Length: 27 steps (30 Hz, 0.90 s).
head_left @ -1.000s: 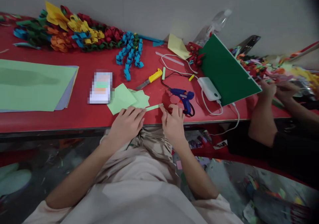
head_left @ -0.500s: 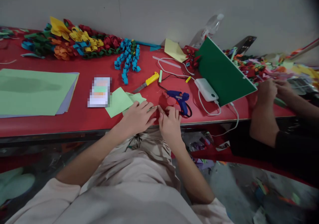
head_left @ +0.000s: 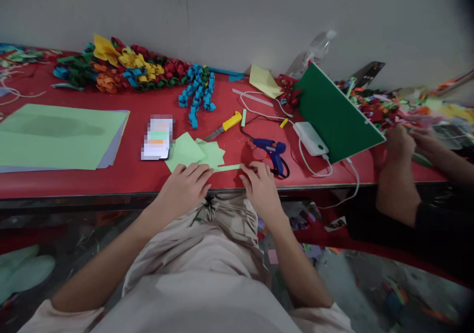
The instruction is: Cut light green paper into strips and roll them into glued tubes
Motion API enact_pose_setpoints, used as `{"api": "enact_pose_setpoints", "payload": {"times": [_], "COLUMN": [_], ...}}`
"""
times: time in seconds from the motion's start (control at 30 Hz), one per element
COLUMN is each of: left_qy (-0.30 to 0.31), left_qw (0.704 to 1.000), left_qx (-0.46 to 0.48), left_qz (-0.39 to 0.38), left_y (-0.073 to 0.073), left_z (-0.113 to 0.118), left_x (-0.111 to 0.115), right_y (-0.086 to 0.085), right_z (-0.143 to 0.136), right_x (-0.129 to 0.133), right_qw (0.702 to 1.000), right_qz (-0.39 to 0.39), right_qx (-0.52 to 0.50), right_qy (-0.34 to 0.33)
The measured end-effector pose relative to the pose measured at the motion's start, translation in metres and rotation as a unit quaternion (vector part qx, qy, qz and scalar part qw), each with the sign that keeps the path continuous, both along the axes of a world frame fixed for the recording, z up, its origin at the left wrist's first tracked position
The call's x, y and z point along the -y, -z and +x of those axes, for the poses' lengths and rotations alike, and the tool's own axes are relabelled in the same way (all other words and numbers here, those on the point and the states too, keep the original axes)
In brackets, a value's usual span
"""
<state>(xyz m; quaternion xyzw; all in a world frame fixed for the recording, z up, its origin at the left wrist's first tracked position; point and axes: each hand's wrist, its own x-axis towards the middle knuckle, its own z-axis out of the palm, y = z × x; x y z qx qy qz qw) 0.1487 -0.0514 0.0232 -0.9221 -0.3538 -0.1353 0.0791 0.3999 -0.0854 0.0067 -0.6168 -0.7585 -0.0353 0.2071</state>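
A narrow light green paper strip (head_left: 228, 167) stretches between my two hands at the table's front edge. My left hand (head_left: 186, 185) has its fingers closed on the strip's left end, beside several light green paper pieces (head_left: 187, 148). At the other end, my right hand (head_left: 261, 185) pinches the strip between thumb and fingers. Just beyond the right hand lies a blue hot glue gun (head_left: 272, 150) with a small red light showing. A yellow utility knife (head_left: 230, 122) rests behind the strip, its blade pointing left.
A phone (head_left: 158, 138) and a stack of coloured paper sheets (head_left: 55, 135) lie to the left. Colourful paper chains (head_left: 126, 66) line the wall. At right are a white power bank (head_left: 311, 138) with cables, a leaning green board (head_left: 333, 116) and another person's hands (head_left: 400, 145).
My hands have moved apart, and the green strip now shows lengthwise between them. My left hand has shifted left. The whole view has shifted slightly.
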Motion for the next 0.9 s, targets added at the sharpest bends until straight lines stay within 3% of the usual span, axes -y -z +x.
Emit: {"api": "enact_pose_setpoints", "payload": {"times": [0.13, 0.3, 0.4, 0.57, 0.63, 0.7, 0.8, 0.83, 0.9], "left_qy": [-0.027, -0.030, -0.034, -0.016, -0.011, -0.016, -0.031, -0.036, -0.049], "left_qw": [0.999, 0.995, 0.992, 0.995, 0.992, 0.984, 0.973, 0.973, 0.977], "left_qx": [0.044, 0.093, 0.117, 0.100, 0.127, 0.178, 0.229, 0.228, 0.203], "left_qz": [-0.016, -0.034, -0.036, -0.024, -0.026, -0.023, -0.019, -0.025, -0.041], "left_y": [0.007, 0.011, 0.012, 0.013, 0.013, 0.014, 0.012, 0.010, 0.007], "left_z": [-0.003, -0.008, -0.012, -0.017, -0.017, -0.017, -0.014, -0.012, -0.006], "left_x": [-0.002, -0.001, -0.001, 0.002, 0.003, 0.003, 0.002, 0.001, -0.001], "right_y": [0.008, 0.016, 0.009, -0.016, -0.026, -0.033, -0.038, -0.038, -0.036], "right_z": [0.010, 0.016, 0.016, 0.013, 0.009, 0.001, -0.014, -0.018, -0.027], "right_x": [0.016, 0.025, 0.016, 0.000, -0.005, -0.015, -0.048, -0.061, -0.085], "right_qw": [0.997, 0.991, 0.984, 0.970, 0.974, 0.970, 0.937, 0.929, 0.943], "right_qz": [0.026, 0.050, 0.079, -0.006, 0.030, 0.121, 0.255, 0.277, 0.249], "right_qx": [-0.024, -0.042, -0.122, -0.218, -0.216, -0.208, -0.190, -0.180, -0.142], "right_qy": [-0.073, -0.116, -0.107, -0.109, -0.059, 0.030, 0.148, 0.167, 0.168]}}
